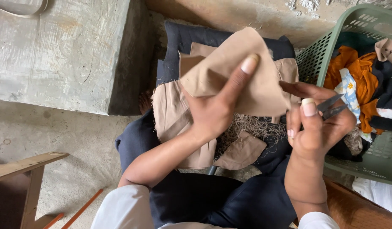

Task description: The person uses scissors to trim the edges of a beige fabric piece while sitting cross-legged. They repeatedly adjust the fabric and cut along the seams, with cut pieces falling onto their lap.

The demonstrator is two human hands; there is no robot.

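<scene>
Up in front of the person, the left hand [213, 112] held a tan piece of cloth [238, 72]. Its grip was pinched on the cloth, with the thumb pressed flat on the front and the other fingers hidden behind it. The cloth stood up and spread out above that hand.

Just to the right of it, the right hand [319, 127] held small metal snips [331, 107]. Its grip was closed around them, and the thin blades poked out past the thumb toward the right. The blades looked a little apart. One finger of this hand reached over to the edge of the tan cloth.

Below both hands, more tan cloth pieces [175, 114] lay on the person's dark lap [230, 199]. A fuzzy heap of loose threads [251, 127] sat between the two hands, a bit lower down. Another small tan scrap [240, 152] lay just under the threads.

Right beside the right hand stood a green basket [327, 51]. Orange, dark and flowered clothes [361, 80] were piled inside it.

Far off to the left of the left hand was a gray stone block [60, 51]. Lower down on that side was a wooden frame [26, 169] on the floor.
</scene>
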